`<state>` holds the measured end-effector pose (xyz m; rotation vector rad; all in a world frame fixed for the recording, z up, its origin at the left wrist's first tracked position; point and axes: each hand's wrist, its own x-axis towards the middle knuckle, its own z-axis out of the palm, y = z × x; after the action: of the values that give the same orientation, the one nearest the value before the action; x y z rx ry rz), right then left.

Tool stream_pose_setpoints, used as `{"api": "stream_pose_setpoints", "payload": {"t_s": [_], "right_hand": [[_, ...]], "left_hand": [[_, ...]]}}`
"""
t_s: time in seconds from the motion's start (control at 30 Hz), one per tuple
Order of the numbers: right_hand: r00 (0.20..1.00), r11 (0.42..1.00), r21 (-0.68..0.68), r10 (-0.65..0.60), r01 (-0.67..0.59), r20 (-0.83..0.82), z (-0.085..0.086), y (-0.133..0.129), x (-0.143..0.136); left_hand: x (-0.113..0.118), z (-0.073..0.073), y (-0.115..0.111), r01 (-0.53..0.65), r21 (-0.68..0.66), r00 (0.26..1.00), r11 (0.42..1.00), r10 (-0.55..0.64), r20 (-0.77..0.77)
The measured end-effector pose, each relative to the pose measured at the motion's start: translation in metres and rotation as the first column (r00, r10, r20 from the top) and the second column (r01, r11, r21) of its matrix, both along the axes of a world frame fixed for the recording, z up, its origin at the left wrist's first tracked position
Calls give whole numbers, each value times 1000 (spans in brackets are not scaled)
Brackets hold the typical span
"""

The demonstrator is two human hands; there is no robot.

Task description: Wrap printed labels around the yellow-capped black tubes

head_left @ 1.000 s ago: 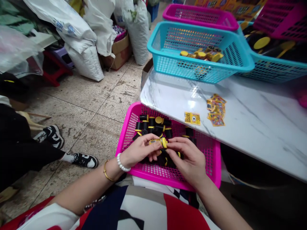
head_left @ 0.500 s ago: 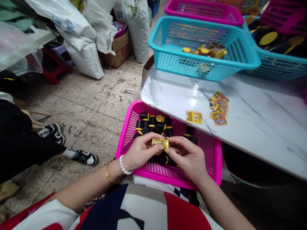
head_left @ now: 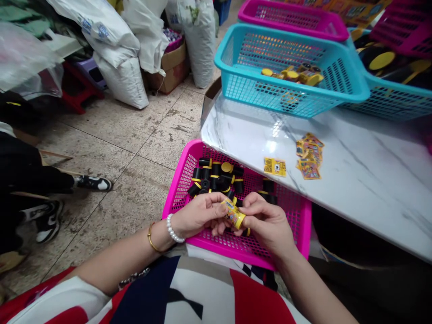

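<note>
Between my two hands is a small cylinder (head_left: 233,214) with a yellow printed label and a yellow end, tilted down to the right. My left hand (head_left: 199,213) pinches its upper left end. The fingers of my right hand (head_left: 269,220) close on its right side. Beneath both hands, a pink basket (head_left: 305,225) holds several black cylinders (head_left: 216,169) with yellow rims. On the white marbled table (head_left: 354,180) lie a flat yellow label (head_left: 275,167) near the edge and a loose pile of printed labels (head_left: 309,155).
A blue basket (head_left: 290,101) with yellow pieces stands on the table, another blue basket (head_left: 394,99) with black and yellow items to its right. White sacks (head_left: 126,78) and a cardboard box (head_left: 173,67) stand on the floor. At the left are a person's legs (head_left: 30,166).
The held cylinder has turned from nearly level to tilted down rightward, showing a more colourful side of its label. The person's feet at the left have shifted. The view has moved slightly.
</note>
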<state>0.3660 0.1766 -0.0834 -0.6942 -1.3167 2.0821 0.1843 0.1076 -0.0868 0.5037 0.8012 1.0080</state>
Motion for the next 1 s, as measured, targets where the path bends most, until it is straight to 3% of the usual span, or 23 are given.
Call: {"api": "stream_pose_setpoints", "payload": {"t_s": [0.13,0.2,0.3,0.4,0.5,0.57,0.7,0.8,0.87,1.0], "right_hand": [[998,996,91,18,-24,66,4,0,-2],[997,987,152,39,-50,71,6,1,-2],[999,991,129,35,-36,13,5,2,0],[998,980,193,32,-43,59,4,3,2],[986,887,456,-8,-69,165,5,5,4],[987,829,557,-49,-46,154,6,5,5],[992,808,590,-91,20,92,4,3,4],[987,779,625,-63,-45,150,5,2,2],[986,759,649,-58,-58,155,5,2,2],[988,757,652,-125,34,93,1,1,4]], "left_hand": [[3,1,2,-61,-66,996,996,56,-64],[4,3,2,-65,-97,998,993,63,-25],[4,5,1,-27,-108,995,994,37,88],[6,6,0,-53,-126,998,991,57,30],[8,7,-1,-85,-144,996,986,82,-26],[9,7,-2,-53,-144,998,988,56,13],[9,8,-2,-25,-170,1000,985,26,3],[8,8,-1,-31,-197,999,980,22,-46],[7,9,0,-13,-203,1000,979,14,5],[7,9,0,-1,-218,995,976,23,98]]}}
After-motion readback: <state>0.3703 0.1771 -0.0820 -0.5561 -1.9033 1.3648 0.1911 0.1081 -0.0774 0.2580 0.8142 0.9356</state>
